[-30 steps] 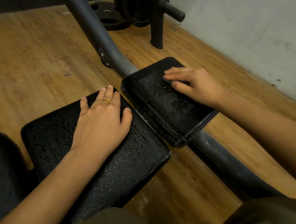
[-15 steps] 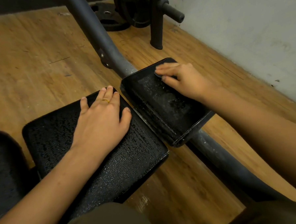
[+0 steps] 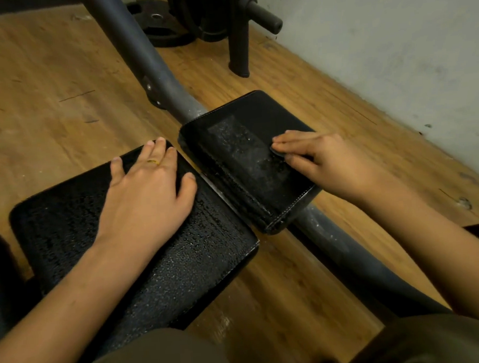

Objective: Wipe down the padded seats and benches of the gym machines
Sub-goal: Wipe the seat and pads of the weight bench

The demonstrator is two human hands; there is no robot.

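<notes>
On the left, the large seat pad (image 3: 68, 218) is still beaded with droplets, and the left hand (image 3: 147, 191) is staying where it was a second ago, spread wide and flat on the pad's far end, bracing and gripping nothing. Just right of it, across a narrow gap, the small pad (image 3: 232, 165) is getting the attention. The right hand (image 3: 326, 163) is dragging a dark wiper (image 3: 276, 152) back from the pad's far edge, where it lay half a second ago, toward the near right side. The fingers are lying nearly straight over the wiper while the thumb is tucking in beneath, so the hand is pinching it rather than only pressing. Whether it is a cloth or a sponge I cannot tell. The far right part of the small pad is now looking darker and smoother, while a speckled band is remaining along its middle. That suggests the small pad is only partly wiped, with the large pad yet to come.
</notes>
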